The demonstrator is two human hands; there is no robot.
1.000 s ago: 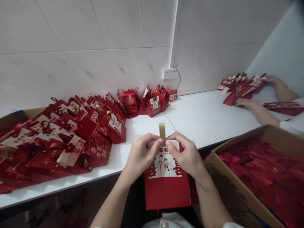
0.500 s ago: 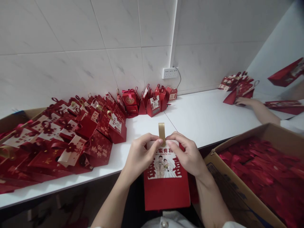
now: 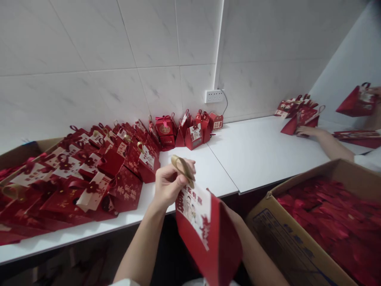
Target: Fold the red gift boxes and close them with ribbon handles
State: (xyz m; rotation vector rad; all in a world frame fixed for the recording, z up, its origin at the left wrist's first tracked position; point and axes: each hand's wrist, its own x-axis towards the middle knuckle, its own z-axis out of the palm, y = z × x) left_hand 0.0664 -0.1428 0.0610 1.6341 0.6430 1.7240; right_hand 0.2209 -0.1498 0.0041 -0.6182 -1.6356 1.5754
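A red gift box (image 3: 198, 234) with a white label, red characters and a printed wedding couple is tilted in front of me, its right side turned into view. My left hand (image 3: 171, 180) pinches its top edge beside the gold ribbon loop (image 3: 183, 169). My right hand (image 3: 233, 216) is at the far right side of the box. Its fingers are hidden behind the box, so I cannot see how they hold it.
Rows of finished red gift boxes (image 3: 119, 174) fill the table's left side, with more boxes (image 3: 195, 135) by the wall. A cardboard carton (image 3: 285, 226) of red pieces stands at right. A co-worker's hand (image 3: 308, 131) touches a box farther right.
The gift box has turned and tilted, showing its right side. My right hand has moved from the top edge to behind the box. A co-worker's raised box has turned at right.
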